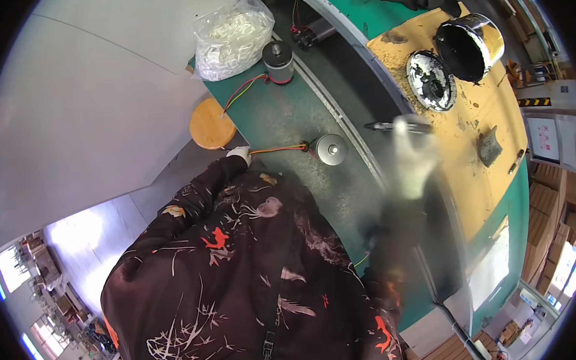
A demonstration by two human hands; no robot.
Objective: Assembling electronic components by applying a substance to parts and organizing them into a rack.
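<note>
My left hand [240, 154], in a pale glove, is closed at the table's near-left edge on the end of the orange and yellow motor wires [280, 149]. Those wires run to a round silver motor [331, 150] standing on the green table. My right hand [414, 157], also gloved and smeared by motion, is raised over the right side of the table. It grips a thin black pen-like tool [385, 126], whose tip points left. Farther back stands a second motor [278, 62] with a black top and red and yellow wires.
A clear bag of small white pieces [234, 39] sits at the table's far-left corner, near a round wooden stool [213, 124]. On yellow, stained board [479, 131] to the right lie a tipped can of black paint [484, 47], its lid [430, 81] and a dark rag [490, 147].
</note>
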